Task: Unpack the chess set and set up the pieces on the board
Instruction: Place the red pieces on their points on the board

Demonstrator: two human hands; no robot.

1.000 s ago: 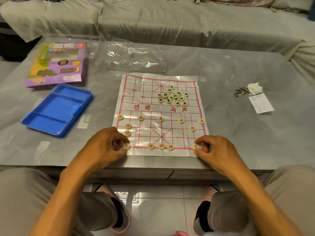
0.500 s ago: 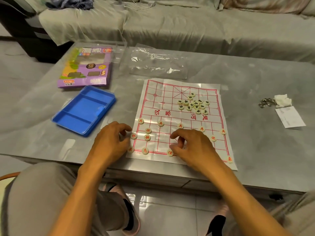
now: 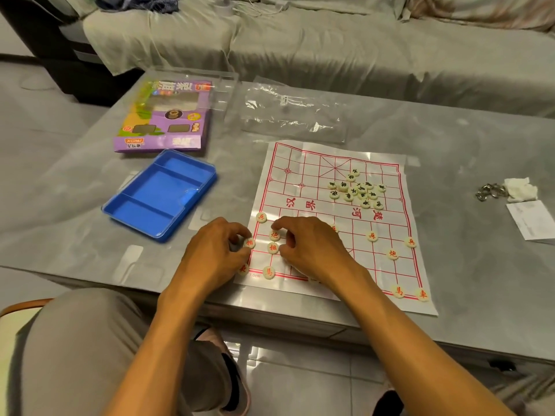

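Sofa (image 3: 330, 40) behind; keys (image 3: 490, 192), tissue (image 3: 520, 189) — paper slip (image 3: 531, 219) beside.

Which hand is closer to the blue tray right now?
Left. The left hand sits at the board's near left edge, just right of the blue tray, pinching a red piece. The right hand is further right, over the board.

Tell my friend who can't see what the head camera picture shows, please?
Two hands work at the near left corner of a paper chess board: the left hand pinches a red-lettered piece, the right hand hovers beside it. Black-lettered pieces sit heaped on the far side, and a blue tray lies left.
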